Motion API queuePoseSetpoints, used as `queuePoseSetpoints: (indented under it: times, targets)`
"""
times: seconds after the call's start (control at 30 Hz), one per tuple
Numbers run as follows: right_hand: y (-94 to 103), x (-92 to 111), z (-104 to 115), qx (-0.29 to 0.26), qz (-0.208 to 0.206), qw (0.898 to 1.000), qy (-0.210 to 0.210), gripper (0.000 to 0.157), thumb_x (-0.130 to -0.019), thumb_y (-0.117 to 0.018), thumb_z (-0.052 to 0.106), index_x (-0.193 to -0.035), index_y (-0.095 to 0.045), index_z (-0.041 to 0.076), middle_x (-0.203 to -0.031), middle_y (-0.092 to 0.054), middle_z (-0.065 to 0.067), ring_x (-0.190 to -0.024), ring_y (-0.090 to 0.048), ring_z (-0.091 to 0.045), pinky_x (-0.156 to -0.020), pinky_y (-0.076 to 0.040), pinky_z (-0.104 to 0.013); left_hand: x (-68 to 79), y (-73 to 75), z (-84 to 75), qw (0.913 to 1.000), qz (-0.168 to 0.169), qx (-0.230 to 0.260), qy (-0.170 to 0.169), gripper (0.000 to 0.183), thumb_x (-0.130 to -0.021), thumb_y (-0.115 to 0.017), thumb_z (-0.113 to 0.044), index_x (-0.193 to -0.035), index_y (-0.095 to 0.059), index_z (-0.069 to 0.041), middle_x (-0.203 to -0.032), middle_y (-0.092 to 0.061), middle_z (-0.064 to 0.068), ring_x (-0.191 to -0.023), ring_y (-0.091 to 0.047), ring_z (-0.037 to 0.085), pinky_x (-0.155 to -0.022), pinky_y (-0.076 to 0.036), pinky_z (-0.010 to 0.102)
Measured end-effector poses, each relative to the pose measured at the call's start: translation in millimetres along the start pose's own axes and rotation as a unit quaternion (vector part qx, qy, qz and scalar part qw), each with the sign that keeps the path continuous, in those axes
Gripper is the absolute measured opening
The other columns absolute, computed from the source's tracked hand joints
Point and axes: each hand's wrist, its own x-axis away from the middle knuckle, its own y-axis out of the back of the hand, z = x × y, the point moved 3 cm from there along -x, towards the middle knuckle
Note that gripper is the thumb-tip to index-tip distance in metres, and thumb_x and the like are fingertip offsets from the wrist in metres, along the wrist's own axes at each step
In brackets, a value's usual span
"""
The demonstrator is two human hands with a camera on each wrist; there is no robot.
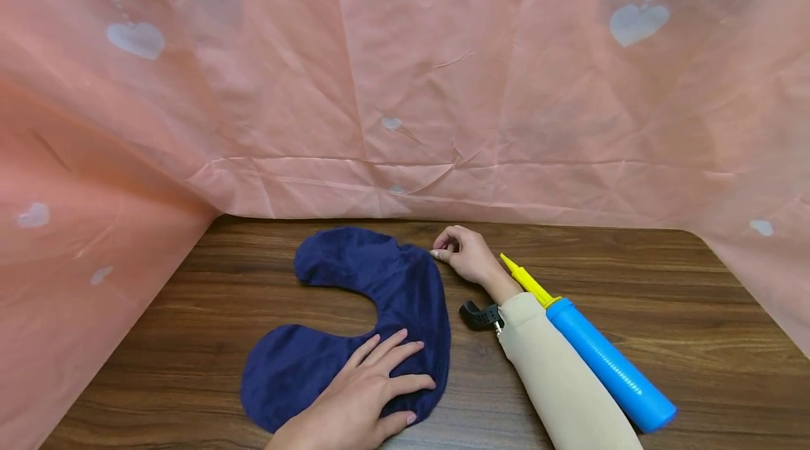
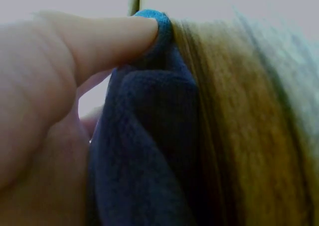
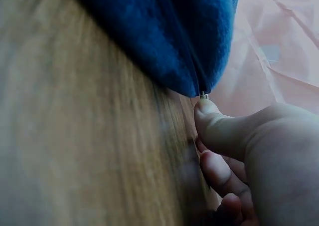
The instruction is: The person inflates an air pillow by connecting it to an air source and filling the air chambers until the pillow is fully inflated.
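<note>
A navy plush U-shaped neck pillow point(image 1: 414, 295) lies on the table with its opening to the left. My left hand point(image 1: 361, 394) rests on its near part, fingers spread and straight. In the left wrist view the thumb point(image 2: 114, 39) lies against the pillow's edge, where the fabric point(image 2: 144, 116) bulges in folds. At the far right corner, my right hand point(image 1: 468, 256) pinches a small metal zipper pull point(image 3: 203, 95) between thumb and fingers. A zipper seam point(image 3: 182, 31) runs along the pillow's side from that pull in the right wrist view.
Beside my right forearm lies a blue hand pump point(image 1: 610, 365) with a yellow nozzle point(image 1: 531, 285). A black strap point(image 1: 479, 316) sticks out at the right sleeve cuff. Pink cloth point(image 1: 418, 84) with pale hearts hangs behind and at both sides of the wooden table point(image 1: 696, 309).
</note>
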Motion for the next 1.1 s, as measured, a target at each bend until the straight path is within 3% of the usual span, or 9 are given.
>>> queuePoseSetpoints:
  times: [0.13,0.27,0.47,0.7,0.8,1.1]
  targets:
    - [2.7,9,-3,-0.005,-0.006,1.0,-0.011,0.006,-0.097,-0.077,0.009,-0.103,-0.076,0.007,-0.099,-0.07,-0.009,-0.087,-0.065,-0.019,-0.081,-0.05,-0.03,-1.0,4.2,-7.3,0.9997,0.014,0.003,0.019,0.044,-0.104,-0.072,-0.04,-0.146,-0.06,-0.049,-0.171,-0.042,-0.007,-0.164,-0.032,0.03,-0.124,-0.033,0.067]
    - [4.6,20,-5,-0.009,-0.011,0.999,-0.029,0.005,-0.099,-0.075,0.009,-0.103,-0.078,0.009,-0.103,-0.07,-0.009,-0.091,-0.067,-0.02,-0.083,-0.051,-0.03,-1.7,2.0,-7.6,0.9999,0.006,0.011,0.012,0.043,-0.104,-0.072,-0.041,-0.145,-0.061,-0.047,-0.17,-0.044,-0.005,-0.162,-0.035,0.031,-0.123,-0.033,0.067]
    - [6.6,42,0,-0.024,-0.011,0.998,-0.052,0.004,-0.1,-0.075,0.013,-0.102,-0.079,0.013,-0.105,-0.071,-0.006,-0.092,-0.066,-0.019,-0.085,-0.052,-0.034,-1.8,-1.3,-0.8,0.9983,-0.006,0.057,0.012,0.042,-0.103,-0.071,-0.044,-0.144,-0.063,-0.045,-0.169,-0.046,-0.004,-0.162,-0.035,0.033,-0.122,-0.03,0.073]
    - [8.6,68,7,-0.041,-0.005,0.997,-0.062,0.004,-0.1,-0.075,0.014,-0.102,-0.078,0.013,-0.103,-0.072,-0.004,-0.09,-0.065,-0.016,-0.085,-0.052,-0.034,-0.4,10.3,-5.4,0.9923,-0.011,0.117,0.04,0.039,-0.098,-0.081,-0.034,-0.135,-0.07,-0.033,-0.166,-0.051,-0.001,-0.162,-0.037,0.032,-0.126,-0.027,0.07]
    - [10.4,78,10,-0.045,-0.003,0.997,-0.066,0.003,-0.1,-0.075,0.013,-0.102,-0.078,0.013,-0.102,-0.071,-0.003,-0.09,-0.065,-0.015,-0.085,-0.052,-0.033,-0.2,14.7,-9.4,0.9925,-0.017,0.109,0.053,0.038,-0.095,-0.084,-0.031,-0.13,-0.072,-0.028,-0.164,-0.053,-0.002,-0.16,-0.04,0.029,-0.127,-0.03,0.066]
    - [16.9,107,22,-0.058,0.009,0.997,-0.051,0.007,-0.1,-0.077,0.018,-0.098,-0.079,0.012,-0.098,-0.072,0.0,-0.087,-0.064,-0.011,-0.08,-0.051,-0.024,0.9,16.5,-21.0,0.9944,-0.083,0.035,0.056,0.038,-0.09,-0.089,-0.03,-0.122,-0.073,-0.018,-0.154,-0.064,0.005,-0.151,-0.053,0.027,-0.12,-0.043,0.06]
